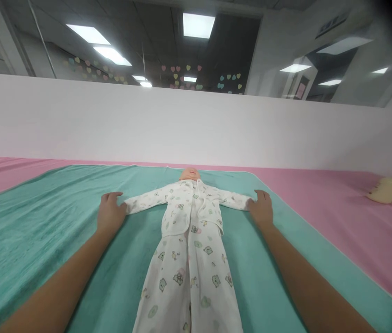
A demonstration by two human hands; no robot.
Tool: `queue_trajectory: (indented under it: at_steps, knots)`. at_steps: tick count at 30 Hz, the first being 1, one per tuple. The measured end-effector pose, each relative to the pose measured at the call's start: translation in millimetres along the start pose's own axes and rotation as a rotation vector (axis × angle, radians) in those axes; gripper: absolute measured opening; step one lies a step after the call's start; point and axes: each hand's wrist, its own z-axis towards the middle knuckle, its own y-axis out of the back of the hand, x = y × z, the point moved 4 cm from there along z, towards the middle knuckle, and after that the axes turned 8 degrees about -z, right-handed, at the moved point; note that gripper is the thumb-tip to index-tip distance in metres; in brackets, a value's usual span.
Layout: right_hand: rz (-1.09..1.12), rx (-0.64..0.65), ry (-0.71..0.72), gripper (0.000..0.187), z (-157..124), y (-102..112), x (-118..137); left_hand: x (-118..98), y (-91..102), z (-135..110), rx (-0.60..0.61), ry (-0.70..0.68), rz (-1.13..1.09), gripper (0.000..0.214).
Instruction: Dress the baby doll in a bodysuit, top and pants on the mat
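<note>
A baby doll (189,174) lies on its back on a teal blanket (119,286), its head toward the wall. It wears a white printed top (178,208) and white printed trousers (189,282), and the top's front edges lie slightly apart. Both sleeves are stretched out sideways. At the end of the left-side sleeve, my left hand (111,212) grips the cuff by the thumb, with the fingertips raised above it. My right hand (262,209) grips the other cuff in the same way. The doll's own hands are hidden.
Pink cloth (338,208) shows around the blanket. At the far right lies a pale yellow object (388,188), with skin-coloured parts beside it, cut off by the frame. A white wall (196,125) rises behind, topped by a reflective window (168,51) with heart stickers.
</note>
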Motion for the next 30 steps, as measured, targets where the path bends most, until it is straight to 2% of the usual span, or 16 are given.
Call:
queue_trajectory:
  at_steps: [2, 4, 7, 9, 12, 16, 18, 21, 23, 26, 28, 30]
  knots:
    - [-0.019, -0.015, 0.12, 0.05, -9.6, 0.7, 19.5, -9.8, -7.0, -3.9, 0.002, -0.176, 0.094, 0.039]
    - [-0.026, 0.064, 0.298, 0.051, -23.3, -6.3, 44.0, -17.8, -21.9, -10.4, 0.128, -0.287, 0.123, 0.045]
    - [-0.065, 0.245, 0.511, 0.054, -44.1, -24.4, 72.3, -21.7, -45.2, -21.5, 0.368, -0.329, 0.135, 0.057]
    - [-0.103, 0.293, 0.553, 0.057, -50.5, -32.1, 79.1, -19.6, -53.0, -26.2, 0.448, -0.314, 0.152, 0.06]
    - [-0.067, 0.263, 0.532, 0.055, -49.9, -28.1, 80.6, -15.7, -52.1, -26.9, 0.43, -0.275, 0.193, 0.062]
    - [0.154, 0.142, 0.46, 0.036, -55.6, 3.5, 93.9, -29.5, -42.1, -28.9, 0.324, -0.354, 0.184, 0.056]
    - [0.218, 0.207, 0.488, 0.03, -68.0, 19.1, 110.0, -45.7, -37.6, -35.9, 0.304, -0.449, 0.129, 0.051]
    - [0.182, 0.415, 0.612, 0.03, -91.2, 36.0, 137.2, -73.9, -31.4, -55.0, 0.331, -0.601, 0.011, 0.041]
    - [0.162, 0.431, 0.669, 0.033, -101.4, 46.7, 151.2, -92.0, -26.8, -71.3, 0.347, -0.687, -0.07, 0.036]
    - [0.151, 0.342, 0.72, 0.027, -110.7, 55.6, 166.3, -115.5, -22.2, -97.4, 0.377, -0.786, -0.162, 0.03]
    - [0.122, 0.255, 0.727, 0.017, -116.3, 55.2, 172.8, -127.8, -22.2, -113.3, 0.423, -0.841, -0.185, 0.026]
    - [0.075, 0.17, 0.744, 0.014, -122.1, 52.5, 177.2, -136.4, -23.7, -125.4, 0.477, -0.889, -0.19, 0.024]
